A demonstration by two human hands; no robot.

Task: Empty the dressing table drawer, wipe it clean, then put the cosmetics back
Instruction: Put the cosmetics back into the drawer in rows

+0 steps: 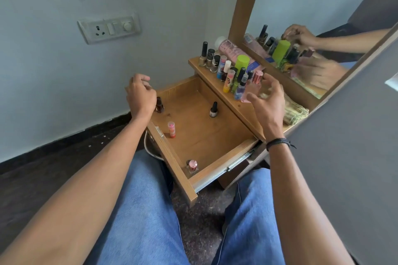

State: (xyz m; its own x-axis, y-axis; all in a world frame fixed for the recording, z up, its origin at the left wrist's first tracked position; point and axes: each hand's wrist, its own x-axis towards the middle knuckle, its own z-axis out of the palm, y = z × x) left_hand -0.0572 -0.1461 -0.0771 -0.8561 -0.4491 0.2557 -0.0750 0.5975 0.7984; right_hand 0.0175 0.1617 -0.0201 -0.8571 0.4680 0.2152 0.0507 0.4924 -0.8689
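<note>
The wooden drawer (198, 129) is pulled out over my knees. Four small cosmetics stand in it: a dark brown bottle (159, 107) at the far left corner, a black bottle (213, 109) near the back, a pink lip balm tube (171, 129) by the front panel, and a pink-capped bottle (192, 165) in the near corner. My left hand (140, 94) hovers over the brown bottle with loosely curled fingers and holds nothing. My right hand (267, 103) is blurred, fingers spread, beside a pink perfume bottle (252, 89) standing on the shelf (212, 80).
The shelf holds several nail polishes, tubes and a green-capped can (242, 61) in a tight row. A folded cloth (295, 112) lies at its right end under the mirror (323, 17). A socket plate (108, 28) is on the left wall. A grey panel stands to the right.
</note>
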